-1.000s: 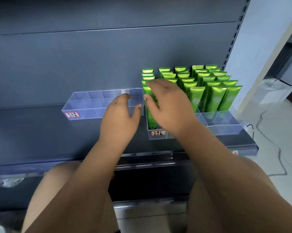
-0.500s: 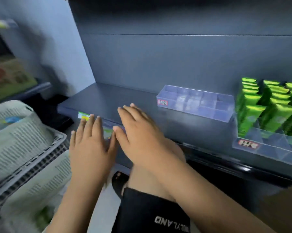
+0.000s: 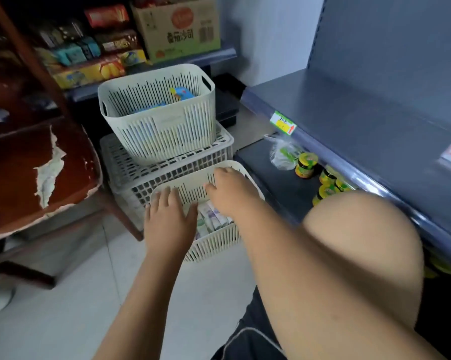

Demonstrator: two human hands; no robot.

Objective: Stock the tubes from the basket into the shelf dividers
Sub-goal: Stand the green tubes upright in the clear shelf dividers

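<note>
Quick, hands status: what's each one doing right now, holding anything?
Left hand: open, fingers spread, empty, over the near basket.
Right hand: open, empty, reaching over the tubes in that basket.

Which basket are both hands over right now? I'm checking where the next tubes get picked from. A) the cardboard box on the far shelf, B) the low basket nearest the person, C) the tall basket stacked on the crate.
B: the left hand and right hand hover open over the low basket, where pale tubes lie.
</note>
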